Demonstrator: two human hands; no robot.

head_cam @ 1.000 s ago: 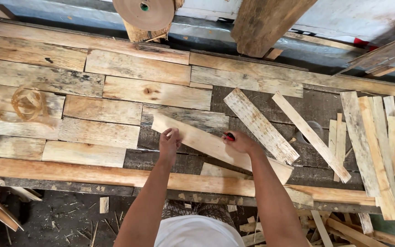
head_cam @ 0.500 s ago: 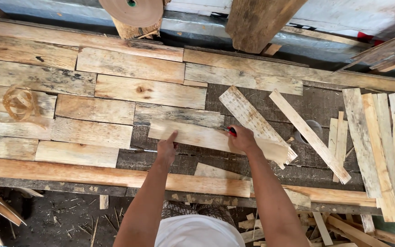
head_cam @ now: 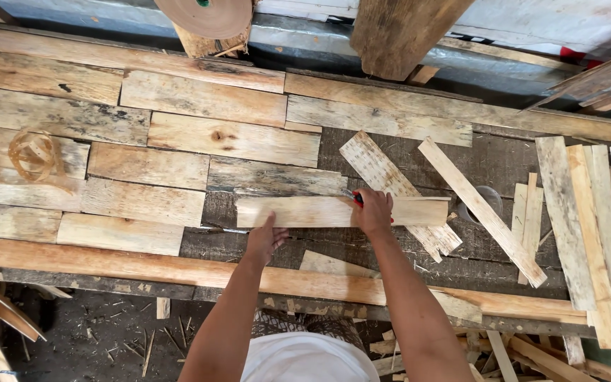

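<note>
Since the earlier frame the plank [head_cam: 334, 211] has swung from a slant to lie level at mid-frame, just right of the laid boards [head_cam: 143, 163]. It is pale, rough-grained and straight-edged, its right end resting over a slanted slat [head_cam: 390, 184]. The left hand [head_cam: 264, 240] presses flat, fingers spread, on its lower edge. The right hand [head_cam: 375, 211] lies on top, closed around a red pencil [head_cam: 353, 197].
</note>
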